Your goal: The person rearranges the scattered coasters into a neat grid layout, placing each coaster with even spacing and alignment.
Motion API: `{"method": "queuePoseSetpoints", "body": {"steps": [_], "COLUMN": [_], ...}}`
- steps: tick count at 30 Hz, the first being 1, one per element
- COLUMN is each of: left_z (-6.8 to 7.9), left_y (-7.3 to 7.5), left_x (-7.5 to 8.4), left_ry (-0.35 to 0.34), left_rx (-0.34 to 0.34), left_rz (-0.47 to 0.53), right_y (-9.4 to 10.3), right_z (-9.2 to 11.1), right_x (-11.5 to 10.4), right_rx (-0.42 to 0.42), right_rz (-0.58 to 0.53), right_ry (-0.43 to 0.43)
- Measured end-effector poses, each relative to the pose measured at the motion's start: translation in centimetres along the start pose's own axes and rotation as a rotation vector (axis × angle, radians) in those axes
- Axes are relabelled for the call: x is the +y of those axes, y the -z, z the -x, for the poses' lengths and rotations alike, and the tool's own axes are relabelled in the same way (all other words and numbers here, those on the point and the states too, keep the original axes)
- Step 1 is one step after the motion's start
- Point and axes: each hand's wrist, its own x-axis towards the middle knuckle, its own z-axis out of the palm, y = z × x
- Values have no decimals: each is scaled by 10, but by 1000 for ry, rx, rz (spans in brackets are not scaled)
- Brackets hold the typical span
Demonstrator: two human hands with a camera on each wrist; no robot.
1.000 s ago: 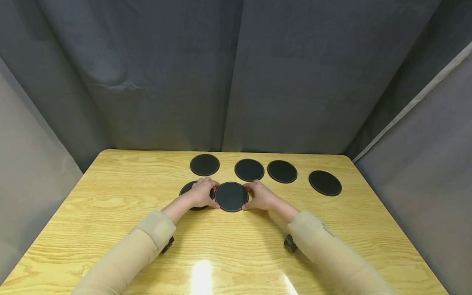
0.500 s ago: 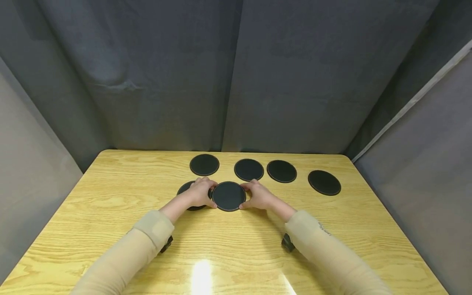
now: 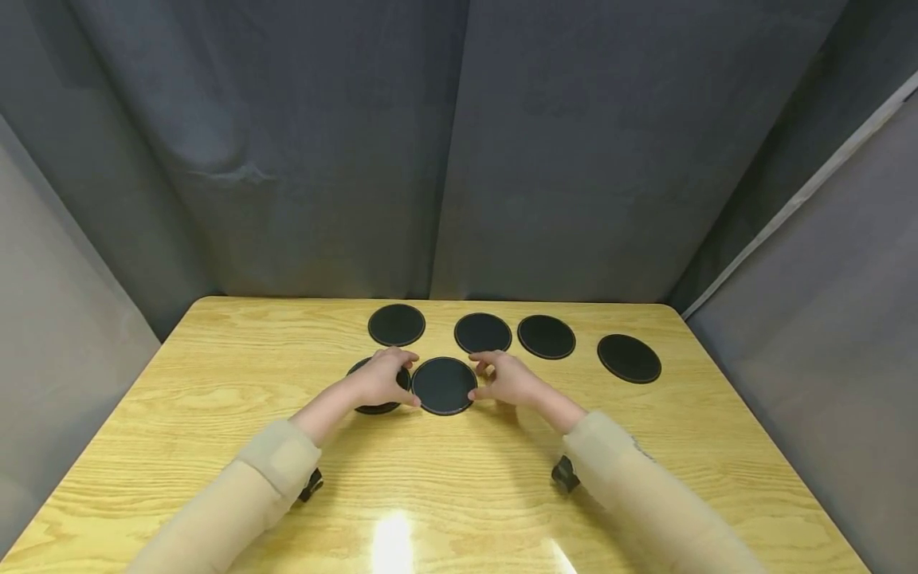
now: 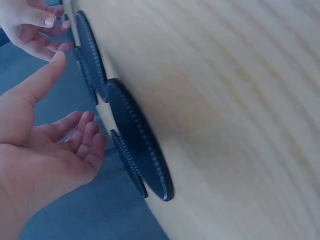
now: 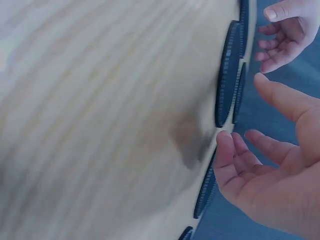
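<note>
A round black coaster [image 3: 445,387] lies flat on the wooden table between both hands. Its left edge meets or nearly meets a second black coaster [image 3: 380,405], partly hidden beneath my left hand [image 3: 382,379]. That hand hovers over the second coaster, thumb and fingers spread around nothing. My right hand [image 3: 508,380] is just right of the middle coaster, its fingers loosely bent and holding nothing. In the left wrist view, the second coaster [image 4: 137,142] lies beyond the left fingers. From the right wrist, the middle coaster [image 5: 228,75] shows apart from the right fingertips.
Along the back of the wooden table [image 3: 445,478] lie several more coasters: one at back left [image 3: 397,324], two near the middle, and one at the right [image 3: 629,358]. A grey curtain [image 3: 323,159] hangs behind the table, with lighter panels at both sides.
The middle coaster, pinched by both hands, shifted slightly left against the second one. Now both hands have let it go: the left has drawn away leftward, the right slightly rightward.
</note>
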Motion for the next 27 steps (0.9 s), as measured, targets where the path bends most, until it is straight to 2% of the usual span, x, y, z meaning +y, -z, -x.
{"method": "queuePoseSetpoints", "body": {"steps": [4,8,12,19,27], "left_z": [5,10,15,23,23], "left_y": [9,19,31,50,61], "left_x": [2,3,5,8,-1], "left_ry": [-3,-17,-43,-52,23], "left_rx": [8,21,51,148,307], "left_rz": [62,127,147,162,222], "right_y": [9,15,20,27,33], "right_z": [3,5,5,3,-4], "right_x": [-9,-18,-27,-40,-48], "right_rx": [2,16,32,88,174], "right_rz": [-78,-105,-124,-170,-218], "right_ry": [6,43,71,69,54]}}
